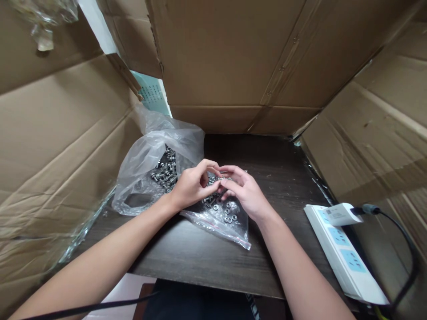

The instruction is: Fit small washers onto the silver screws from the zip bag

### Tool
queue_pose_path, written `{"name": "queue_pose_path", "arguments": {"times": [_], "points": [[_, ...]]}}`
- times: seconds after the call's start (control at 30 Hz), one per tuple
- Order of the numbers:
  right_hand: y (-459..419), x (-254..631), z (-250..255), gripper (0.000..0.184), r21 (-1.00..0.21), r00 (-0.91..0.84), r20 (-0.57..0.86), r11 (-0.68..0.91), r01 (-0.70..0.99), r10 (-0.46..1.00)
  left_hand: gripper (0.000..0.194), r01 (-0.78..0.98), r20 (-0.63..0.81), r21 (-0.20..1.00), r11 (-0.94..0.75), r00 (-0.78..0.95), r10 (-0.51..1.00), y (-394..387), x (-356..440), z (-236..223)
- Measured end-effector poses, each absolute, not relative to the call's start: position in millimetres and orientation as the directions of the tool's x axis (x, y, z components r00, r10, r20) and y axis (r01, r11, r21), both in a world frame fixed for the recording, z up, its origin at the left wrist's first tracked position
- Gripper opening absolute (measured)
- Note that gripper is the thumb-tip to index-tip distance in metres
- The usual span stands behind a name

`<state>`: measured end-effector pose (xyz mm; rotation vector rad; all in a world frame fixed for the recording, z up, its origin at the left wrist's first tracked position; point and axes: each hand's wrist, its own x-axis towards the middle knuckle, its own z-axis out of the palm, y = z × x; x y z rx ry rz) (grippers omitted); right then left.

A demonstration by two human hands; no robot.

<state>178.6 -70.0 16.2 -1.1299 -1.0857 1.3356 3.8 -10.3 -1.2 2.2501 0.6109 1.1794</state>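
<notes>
Both hands come together over a clear zip bag (213,224) that lies flat on the dark table. Thumb and fingertips of my left hand (191,184) are bent into a pinch. They meet the curled fingertips of my right hand (247,193), also closed. Whatever sits between the fingertips is too small and too covered to make out. Several hex nuts (228,212) show loose in the zip bag, with more metal pieces under my fingers. Left of my left hand, a larger plastic bag (133,164) gapes around a heap of small bolts (166,174).
Cardboard walls (227,58) close in the dark wooden table (187,253) at the back and both sides. On the right lies a white power strip (347,258) with a plugged-in adapter (342,214) and a black cable (408,240). A printed paper (153,93) shows behind the larger bag.
</notes>
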Motion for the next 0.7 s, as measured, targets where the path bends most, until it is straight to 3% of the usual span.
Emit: {"name": "queue_pose_path", "arguments": {"times": [0.23,0.43,0.7], "points": [[-67.1,177.2,11.9,0.033,-0.99,0.06,-0.109,-0.103,-0.102,0.992,0.032,0.137,0.61,0.626,-0.768,0.527,0.592,-11.4,5.4,-1.0],[-70.0,175.3,13.7,0.034,-0.986,-0.034,-0.09,-0.094,-0.135,0.995,0.035,0.162,0.608,0.614,-0.772,0.527,0.594,-11.3,3.6,-2.9],[-69.4,173.1,12.8,0.032,-0.982,-0.002,-0.091,-0.09,-0.163,0.996,0.034,0.152,0.612,0.614,-0.775,0.529,0.588,-9.5,3.0,-3.0]]}}
